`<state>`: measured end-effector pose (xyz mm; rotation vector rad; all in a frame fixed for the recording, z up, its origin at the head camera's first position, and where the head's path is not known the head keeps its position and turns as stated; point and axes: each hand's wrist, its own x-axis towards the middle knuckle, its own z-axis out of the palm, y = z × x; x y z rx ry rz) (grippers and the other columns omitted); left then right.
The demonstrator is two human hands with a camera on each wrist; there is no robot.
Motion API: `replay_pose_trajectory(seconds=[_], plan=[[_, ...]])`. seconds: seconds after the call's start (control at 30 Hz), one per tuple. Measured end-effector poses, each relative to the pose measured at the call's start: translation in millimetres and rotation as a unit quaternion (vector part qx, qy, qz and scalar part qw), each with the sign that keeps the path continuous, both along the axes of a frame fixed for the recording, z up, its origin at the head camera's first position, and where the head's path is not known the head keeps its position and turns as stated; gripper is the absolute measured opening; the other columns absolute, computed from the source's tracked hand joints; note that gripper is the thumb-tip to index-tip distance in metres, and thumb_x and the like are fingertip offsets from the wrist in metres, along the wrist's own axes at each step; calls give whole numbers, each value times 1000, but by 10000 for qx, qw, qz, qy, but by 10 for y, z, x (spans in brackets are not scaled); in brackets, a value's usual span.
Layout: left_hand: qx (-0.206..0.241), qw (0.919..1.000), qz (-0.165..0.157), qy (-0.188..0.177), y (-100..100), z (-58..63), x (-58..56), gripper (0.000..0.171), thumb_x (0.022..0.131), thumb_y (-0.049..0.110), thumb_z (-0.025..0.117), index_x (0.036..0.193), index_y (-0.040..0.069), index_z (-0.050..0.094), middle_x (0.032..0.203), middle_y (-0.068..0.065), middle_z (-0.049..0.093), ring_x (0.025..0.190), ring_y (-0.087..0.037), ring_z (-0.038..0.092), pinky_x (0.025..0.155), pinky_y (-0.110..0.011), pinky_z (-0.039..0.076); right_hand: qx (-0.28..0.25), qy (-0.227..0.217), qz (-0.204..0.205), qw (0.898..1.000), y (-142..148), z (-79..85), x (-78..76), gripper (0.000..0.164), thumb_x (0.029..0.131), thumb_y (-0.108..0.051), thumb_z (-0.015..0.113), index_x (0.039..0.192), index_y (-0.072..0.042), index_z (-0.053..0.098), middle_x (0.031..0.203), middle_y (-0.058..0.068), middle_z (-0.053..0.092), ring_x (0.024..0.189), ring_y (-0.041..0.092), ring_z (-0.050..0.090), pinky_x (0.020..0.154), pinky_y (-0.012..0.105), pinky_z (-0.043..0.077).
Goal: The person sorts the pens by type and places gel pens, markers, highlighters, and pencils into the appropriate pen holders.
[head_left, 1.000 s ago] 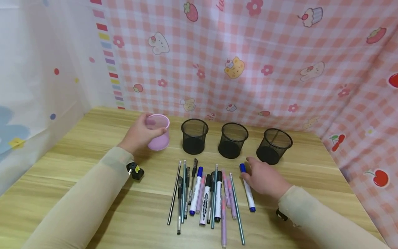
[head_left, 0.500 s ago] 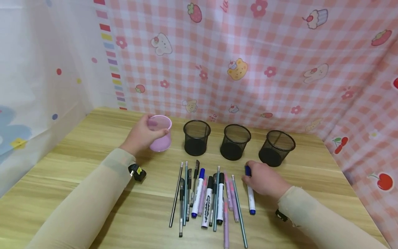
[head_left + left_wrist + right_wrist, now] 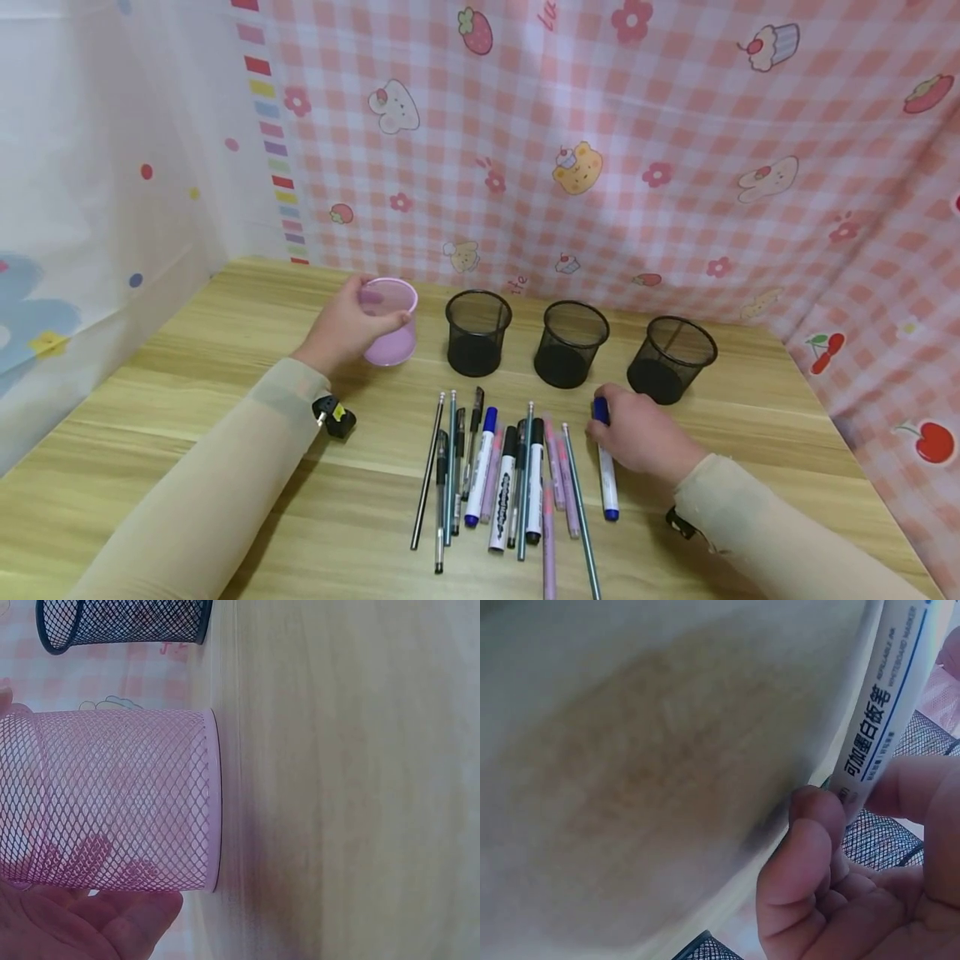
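I have the left hand gripping the pink mesh cup left of centre in the head view, and the right hand pinching a blue-capped marker, lower right. My worry: a loose pinch could drop the marker, or a careless lift knock over the nearest black mesh cup.

Perhaps a cloth-walled booth; gingham drape, wood-grain table
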<state>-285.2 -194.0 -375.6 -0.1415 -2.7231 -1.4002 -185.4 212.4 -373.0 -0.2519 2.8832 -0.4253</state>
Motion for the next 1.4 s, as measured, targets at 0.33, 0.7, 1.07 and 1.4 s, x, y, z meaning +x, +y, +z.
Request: replay_pose_trajectory(seconds=[0.33, 0.7, 1.07, 1.4], plan=[[40, 10000, 6, 26, 0, 3, 2, 94, 87, 50, 83, 156, 5, 38, 148, -25, 54, 131, -43, 58, 104, -60, 54, -889, 413, -343, 9946, -19, 103, 63, 47, 103, -21, 64, 143, 0, 49, 77, 6, 64, 58, 16, 55, 53, 31, 47], [16, 10000, 35, 51, 8, -5, 10, 95, 88, 52, 82, 157, 5, 37, 150, -25, 53, 133, -44, 57, 104, -61, 54, -1524, 1395, -356, 9778, -83, 228, 93, 43, 102, -20, 67, 137, -2, 50, 82, 6, 69, 59, 14, 55, 54, 30, 47], [55, 10000, 5, 49, 5, -2, 29, 93, 87, 51, 82, 157, 7, 38, 148, -24, 54, 130, -43, 59, 103, -60, 55, -2600, 1877, -314, 9467, -238, 314, 98, 40, 105, -18, 65, 138, -5, 47, 78, 7, 66, 59, 16, 50, 51, 28, 43], [26, 10000, 48, 53, 4, -17, 33, 92, 88, 52, 82, 156, 8, 39, 148, -23, 54, 130, -43, 59, 104, -61, 54, -4316, 2762, -131, 8587, -535, 378, -35, 40, 102, -2, 65, 136, 0, 42, 81, 13, 65, 62, 10, 54, 54, 21, 47]])
